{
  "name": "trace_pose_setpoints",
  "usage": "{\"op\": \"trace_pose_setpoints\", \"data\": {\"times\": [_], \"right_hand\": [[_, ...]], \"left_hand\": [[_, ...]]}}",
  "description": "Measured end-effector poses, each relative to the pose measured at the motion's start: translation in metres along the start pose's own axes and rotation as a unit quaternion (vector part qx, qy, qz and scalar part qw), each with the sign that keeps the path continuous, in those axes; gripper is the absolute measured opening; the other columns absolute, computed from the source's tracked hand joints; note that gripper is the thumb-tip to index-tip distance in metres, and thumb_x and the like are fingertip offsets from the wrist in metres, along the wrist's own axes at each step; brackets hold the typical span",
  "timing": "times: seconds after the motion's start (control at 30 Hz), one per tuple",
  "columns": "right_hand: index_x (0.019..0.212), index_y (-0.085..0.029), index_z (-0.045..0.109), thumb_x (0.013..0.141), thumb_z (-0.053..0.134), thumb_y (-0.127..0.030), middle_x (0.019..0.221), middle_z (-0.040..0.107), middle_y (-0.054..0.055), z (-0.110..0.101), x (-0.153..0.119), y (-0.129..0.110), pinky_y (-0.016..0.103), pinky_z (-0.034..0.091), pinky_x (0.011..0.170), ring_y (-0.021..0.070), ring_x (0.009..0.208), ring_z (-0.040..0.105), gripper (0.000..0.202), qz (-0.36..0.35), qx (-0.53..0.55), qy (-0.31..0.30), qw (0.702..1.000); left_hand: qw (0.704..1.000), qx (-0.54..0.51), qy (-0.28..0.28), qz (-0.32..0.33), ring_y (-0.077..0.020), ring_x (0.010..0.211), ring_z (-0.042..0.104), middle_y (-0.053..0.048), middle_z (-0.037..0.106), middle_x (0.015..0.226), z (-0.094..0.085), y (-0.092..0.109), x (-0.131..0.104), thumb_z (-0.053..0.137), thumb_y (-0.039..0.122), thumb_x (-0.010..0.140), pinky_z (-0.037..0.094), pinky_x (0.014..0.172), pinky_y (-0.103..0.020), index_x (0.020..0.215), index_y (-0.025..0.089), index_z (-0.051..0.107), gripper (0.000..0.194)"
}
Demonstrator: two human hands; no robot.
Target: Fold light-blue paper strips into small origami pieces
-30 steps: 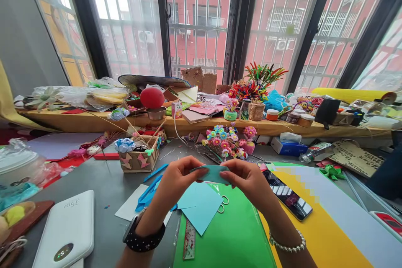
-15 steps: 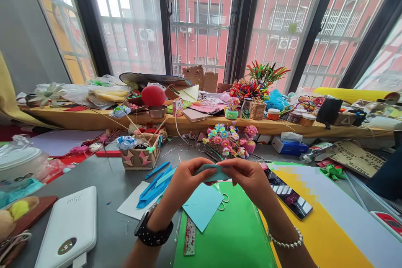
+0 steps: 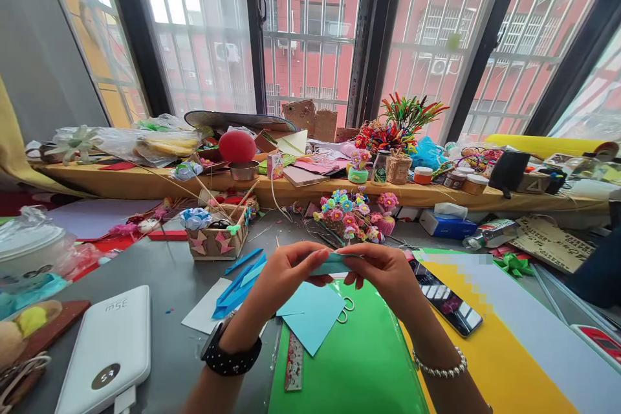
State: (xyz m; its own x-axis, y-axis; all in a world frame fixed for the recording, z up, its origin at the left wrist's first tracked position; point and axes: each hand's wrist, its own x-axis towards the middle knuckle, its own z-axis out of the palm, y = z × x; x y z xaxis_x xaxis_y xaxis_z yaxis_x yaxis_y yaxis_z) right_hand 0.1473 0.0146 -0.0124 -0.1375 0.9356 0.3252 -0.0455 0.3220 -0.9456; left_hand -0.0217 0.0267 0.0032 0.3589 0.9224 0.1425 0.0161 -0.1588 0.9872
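Note:
My left hand (image 3: 301, 265) and my right hand (image 3: 376, 263) pinch a small folded piece of light blue paper (image 3: 334, 264) between them, held above the table. Fingers of both hands cover its ends. Just below lie light blue paper sheets (image 3: 313, 323), partly on a green sheet (image 3: 369, 356). Scissors (image 3: 347, 303) show only their handles beside the sheets. A ruler (image 3: 294, 362) lies under the near left edge of the blue paper. To the left, folded blue paper strips (image 3: 237, 291) rest on white paper (image 3: 201, 314).
A white power bank (image 3: 109, 343) lies at the left, and a phone (image 3: 449, 297) on yellow paper (image 3: 504, 362) at the right. Behind my hands stand a cardboard box (image 3: 218, 242) and crocheted flowers (image 3: 352, 210). A cluttered shelf (image 3: 310, 193) runs below the windows.
Both hands have shifted slightly around the folded paper, and the left thumb has moved a little leftward, showing more of it. The paper stays held between them.

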Motion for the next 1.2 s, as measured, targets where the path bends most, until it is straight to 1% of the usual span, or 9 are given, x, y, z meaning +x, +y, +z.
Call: {"op": "trace_pose_setpoints", "data": {"times": [0.13, 0.23, 0.3, 0.43, 0.57, 0.67, 0.83, 1.03, 1.2], "right_hand": [[0.078, -0.02, 0.07, 0.068, 0.065, -0.026, 0.062, 0.064, 0.0, 0.001, 0.0, 0.002, 0.023, 0.047, 0.045, 0.0129, 0.051, 0.062, 0.013, -0.005, -0.002, 0.003, 1.0], [0.078, -0.02, 0.07, 0.069, 0.064, -0.024, 0.066, 0.065, 0.0, 0.0, 0.0, 0.003, 0.022, 0.048, 0.047, 0.0121, 0.052, 0.062, 0.011, -0.006, -0.003, -0.003, 1.0], [0.078, -0.021, 0.07, 0.07, 0.064, -0.023, 0.066, 0.065, 0.0, -0.001, 0.0, 0.002, 0.022, 0.047, 0.048, 0.0119, 0.053, 0.062, 0.011, -0.006, -0.007, -0.009, 1.0], [0.082, -0.019, 0.069, 0.07, 0.064, -0.026, 0.062, 0.064, 0.0, -0.003, 0.0, -0.001, 0.02, 0.044, 0.043, 0.012, 0.054, 0.061, 0.015, 0.008, -0.023, -0.023, 0.999], [0.087, -0.015, 0.066, 0.068, 0.066, -0.033, 0.06, 0.063, 0.001, -0.004, 0.0, -0.003, 0.018, 0.041, 0.039, 0.0115, 0.051, 0.058, 0.027, 0.026, -0.05, -0.031, 0.998], [0.083, -0.013, 0.067, 0.073, 0.059, -0.038, 0.054, 0.06, 0.001, -0.004, 0.0, -0.004, 0.018, 0.038, 0.038, 0.0093, 0.045, 0.053, 0.028, 0.022, -0.07, -0.034, 0.997], [0.078, -0.014, 0.067, 0.072, 0.06, -0.039, 0.049, 0.058, -0.001, -0.002, -0.001, -0.006, 0.018, 0.036, 0.037, 0.0077, 0.04, 0.048, 0.027, 0.022, -0.087, -0.022, 0.996], [0.082, -0.014, 0.066, 0.07, 0.063, -0.035, 0.051, 0.058, -0.001, -0.005, 0.0, -0.006, 0.019, 0.039, 0.039, 0.0083, 0.044, 0.05, 0.025, 0.031, -0.061, -0.039, 0.997], [0.082, -0.013, 0.067, 0.07, 0.063, -0.03, 0.058, 0.062, 0.001, -0.015, 0.0, -0.007, 0.021, 0.047, 0.048, 0.0116, 0.054, 0.058, 0.021, 0.013, -0.043, -0.064, 0.997]], "left_hand": [[0.999, -0.016, 0.011, -0.028, -0.0155, 0.056, 0.063, -0.003, 0.065, 0.06, -0.001, 0.001, -0.001, 0.058, 0.046, 0.069, 0.052, 0.054, -0.024, 0.075, 0.012, 0.065, 0.035], [0.999, -0.021, 0.014, -0.04, -0.0148, 0.058, 0.064, -0.002, 0.065, 0.062, -0.002, 0.002, -0.001, 0.061, 0.041, 0.068, 0.051, 0.056, -0.023, 0.073, 0.013, 0.065, 0.029], [0.999, -0.025, 0.003, -0.045, -0.0136, 0.06, 0.064, -0.001, 0.066, 0.064, -0.003, 0.002, -0.002, 0.062, 0.038, 0.068, 0.051, 0.057, -0.022, 0.075, 0.013, 0.064, 0.026], [0.998, -0.02, -0.008, -0.051, -0.0125, 0.064, 0.064, -0.001, 0.066, 0.066, -0.003, 0.003, -0.002, 0.062, 0.034, 0.069, 0.05, 0.059, -0.02, 0.077, 0.013, 0.064, 0.023], [0.999, 0.003, -0.004, -0.042, -0.0142, 0.066, 0.064, -0.002, 0.066, 0.07, -0.002, 0.002, -0.002, 0.064, 0.033, 0.068, 0.051, 0.061, -0.022, 0.078, 0.012, 0.064, 0.023], [0.999, 0.024, -0.01, -0.024, -0.015, 0.068, 0.064, -0.002, 0.066, 0.073, -0.002, 0.0, -0.002, 0.064, 0.034, 0.068, 0.051, 0.062, -0.024, 0.08, 0.013, 0.064, 0.024], [0.999, 0.049, -0.015, -0.001, -0.0155, 0.07, 0.064, -0.003, 0.067, 0.074, -0.003, -0.001, -0.003, 0.064, 0.035, 0.068, 0.05, 0.063, -0.024, 0.082, 0.014, 0.064, 0.025], [0.996, 0.087, 0.008, 0.018, -0.0159, 0.068, 0.063, -0.002, 0.066, 0.072, -0.005, 0.0, -0.003, 0.065, 0.036, 0.067, 0.049, 0.062, -0.024, 0.083, 0.015, 0.065, 0.026], [0.999, 0.049, 0.017, -0.005, -0.0141, 0.06, 0.063, -0.001, 0.066, 0.064, -0.005, 0.005, -0.005, 0.064, 0.034, 0.067, 0.05, 0.057, -0.022, 0.077, 0.014, 0.065, 0.023]]}}
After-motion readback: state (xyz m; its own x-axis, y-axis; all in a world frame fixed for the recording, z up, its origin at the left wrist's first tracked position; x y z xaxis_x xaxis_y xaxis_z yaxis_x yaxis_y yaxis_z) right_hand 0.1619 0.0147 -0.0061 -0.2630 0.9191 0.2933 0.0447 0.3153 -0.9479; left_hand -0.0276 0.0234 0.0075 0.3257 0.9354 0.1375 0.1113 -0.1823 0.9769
